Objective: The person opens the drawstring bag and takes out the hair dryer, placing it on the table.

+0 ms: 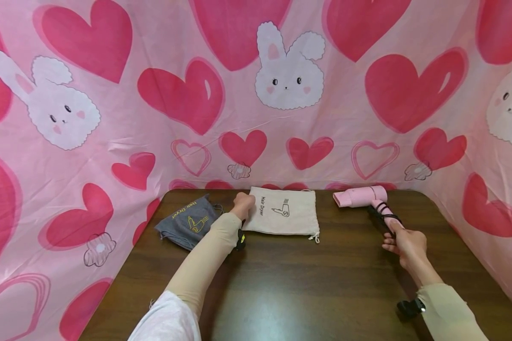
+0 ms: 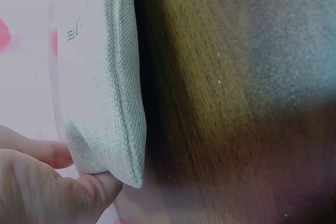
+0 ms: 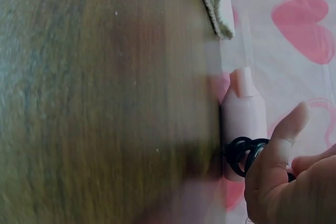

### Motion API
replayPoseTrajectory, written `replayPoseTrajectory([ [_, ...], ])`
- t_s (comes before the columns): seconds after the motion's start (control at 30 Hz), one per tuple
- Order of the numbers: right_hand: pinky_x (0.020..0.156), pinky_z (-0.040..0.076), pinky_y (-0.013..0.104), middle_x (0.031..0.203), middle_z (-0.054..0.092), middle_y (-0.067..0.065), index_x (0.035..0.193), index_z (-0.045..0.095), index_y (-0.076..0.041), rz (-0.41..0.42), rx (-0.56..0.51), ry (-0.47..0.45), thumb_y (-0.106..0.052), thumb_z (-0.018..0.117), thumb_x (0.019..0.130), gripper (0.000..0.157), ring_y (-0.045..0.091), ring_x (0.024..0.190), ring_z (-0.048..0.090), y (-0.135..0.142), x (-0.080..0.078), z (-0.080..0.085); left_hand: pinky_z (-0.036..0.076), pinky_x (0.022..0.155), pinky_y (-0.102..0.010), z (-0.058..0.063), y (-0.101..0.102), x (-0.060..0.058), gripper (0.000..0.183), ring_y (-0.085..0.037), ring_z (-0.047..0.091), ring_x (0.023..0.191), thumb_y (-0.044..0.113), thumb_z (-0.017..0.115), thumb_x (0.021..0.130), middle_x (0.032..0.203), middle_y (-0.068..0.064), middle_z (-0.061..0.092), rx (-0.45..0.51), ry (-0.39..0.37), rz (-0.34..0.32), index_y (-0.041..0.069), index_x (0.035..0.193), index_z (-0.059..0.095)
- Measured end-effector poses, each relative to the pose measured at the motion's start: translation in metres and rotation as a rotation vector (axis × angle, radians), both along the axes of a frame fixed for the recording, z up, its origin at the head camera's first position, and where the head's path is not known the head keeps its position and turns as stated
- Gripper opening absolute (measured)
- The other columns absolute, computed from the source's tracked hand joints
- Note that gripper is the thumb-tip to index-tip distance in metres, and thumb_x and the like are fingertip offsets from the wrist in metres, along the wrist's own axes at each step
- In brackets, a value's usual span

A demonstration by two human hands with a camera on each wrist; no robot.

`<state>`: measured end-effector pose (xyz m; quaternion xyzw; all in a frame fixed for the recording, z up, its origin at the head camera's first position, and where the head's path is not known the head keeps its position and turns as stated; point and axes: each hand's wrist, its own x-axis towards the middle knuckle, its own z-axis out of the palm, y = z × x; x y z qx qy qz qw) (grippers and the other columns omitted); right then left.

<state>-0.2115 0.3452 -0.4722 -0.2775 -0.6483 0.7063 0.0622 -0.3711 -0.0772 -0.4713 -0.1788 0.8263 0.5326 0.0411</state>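
My left hand [image 1: 242,206] is at the left end of a cream drawstring bag [image 1: 298,213], printed "Hair Dryer" with a dryer drawing. In the left wrist view, the thumb and a finger [image 2: 55,154] pinch the bag's bottom corner, and its seamed edge [image 2: 123,87] stands up from the table. Over on the right, a pink hair dryer [image 1: 360,196] lies with its nozzle to the left and a black cord [image 1: 381,211] wound about its handle. My right hand [image 1: 409,244] grips the lower end of that handle; the right wrist view hides most of the grip behind the hand.
A dark grey drawstring bag [image 1: 187,222] with yellow print lies left of the cream one, beside my left forearm. The brown wooden table [image 1: 303,284] ends at a pink curtain [image 1: 341,156] with hearts and rabbits, which rises behind it and along both sides.
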Motion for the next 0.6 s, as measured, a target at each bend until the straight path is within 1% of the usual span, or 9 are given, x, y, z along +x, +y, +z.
replayPoseTrajectory([
  [0.07,0.060,0.062,0.034,0.074,0.062,0.004,0.135,0.043,0.016,0.019,0.020,0.005,-0.035,0.058,0.109,0.059,0.012,0.059,0.066,0.000,0.000,0.000,0.059,0.081,-0.046,0.000,0.000,0.000,0.029,-0.027,0.048,0.094,0.003,0.051,0.096,0.116,-0.020,0.055,-0.015,0.003,-0.001,-0.010,0.119,0.062],
  [0.13,0.060,0.062,0.035,0.074,0.062,0.004,0.133,0.044,0.016,0.036,0.045,0.014,-0.035,0.059,0.108,0.059,0.012,0.058,0.066,0.000,0.001,0.001,0.058,0.078,-0.045,0.000,0.000,0.001,0.027,-0.027,0.049,0.092,0.003,0.052,0.096,0.114,-0.020,0.056,-0.023,0.007,-0.001,-0.010,0.117,0.061],
  [0.27,0.057,0.062,0.034,0.071,0.061,0.003,0.121,0.050,0.013,0.066,0.106,0.013,-0.036,0.058,0.108,0.051,0.011,0.054,0.062,0.002,0.002,0.002,0.051,0.067,-0.040,0.000,0.002,0.005,0.021,-0.027,0.050,0.084,0.003,0.053,0.094,0.103,-0.019,0.055,-0.052,0.024,-0.014,-0.009,0.109,0.060],
  [0.33,0.056,0.061,0.032,0.070,0.061,0.002,0.119,0.051,0.012,0.085,0.151,-0.002,-0.037,0.056,0.108,0.051,0.009,0.054,0.060,0.004,0.003,0.002,0.050,0.064,-0.039,0.000,0.003,0.007,0.020,-0.028,0.052,0.082,0.003,0.054,0.093,0.099,-0.019,0.056,-0.086,0.036,-0.036,-0.010,0.108,0.061],
  [0.37,0.055,0.061,0.031,0.069,0.060,0.001,0.118,0.051,0.012,0.100,0.168,-0.008,-0.038,0.055,0.108,0.051,0.008,0.054,0.059,0.005,0.003,0.003,0.050,0.063,-0.039,-0.004,0.003,0.004,0.022,-0.029,0.053,0.080,0.004,0.055,0.092,0.097,-0.019,0.057,-0.126,0.048,-0.050,-0.010,0.108,0.060],
  [0.47,0.054,0.059,0.028,0.071,0.061,0.000,0.121,0.049,0.013,0.158,0.200,-0.032,-0.043,0.055,0.108,0.058,0.007,0.056,0.058,0.010,0.004,0.004,0.055,0.071,-0.040,-0.002,0.005,0.007,0.031,-0.031,0.058,0.085,0.006,0.056,0.092,0.100,-0.020,0.060,-0.211,0.057,-0.101,-0.010,0.118,0.057],
  [0.53,0.055,0.059,0.026,0.072,0.061,0.000,0.121,0.049,0.013,0.200,0.202,-0.051,-0.046,0.059,0.106,0.062,0.007,0.057,0.058,0.013,0.005,0.004,0.055,0.084,-0.044,0.000,0.006,0.008,0.040,-0.034,0.059,0.094,0.008,0.058,0.093,0.109,-0.022,0.060,-0.270,0.072,-0.137,-0.010,0.128,0.053],
  [0.57,0.056,0.059,0.025,0.073,0.061,0.000,0.121,0.048,0.013,0.221,0.201,-0.058,-0.047,0.060,0.106,0.063,0.007,0.058,0.058,0.015,0.006,0.004,0.054,0.090,-0.046,0.002,0.005,0.009,0.044,-0.035,0.058,0.099,0.008,0.058,0.093,0.114,-0.023,0.059,-0.295,0.078,-0.155,-0.010,0.132,0.050],
  [0.6,0.057,0.059,0.025,0.074,0.062,0.000,0.121,0.048,0.012,0.239,0.200,-0.064,-0.048,0.062,0.105,0.064,0.007,0.059,0.058,0.016,0.006,0.004,0.051,0.096,-0.048,0.007,0.006,0.013,0.048,-0.036,0.057,0.105,0.009,0.059,0.094,0.122,-0.025,0.057,-0.311,0.081,-0.175,-0.009,0.137,0.047],
])
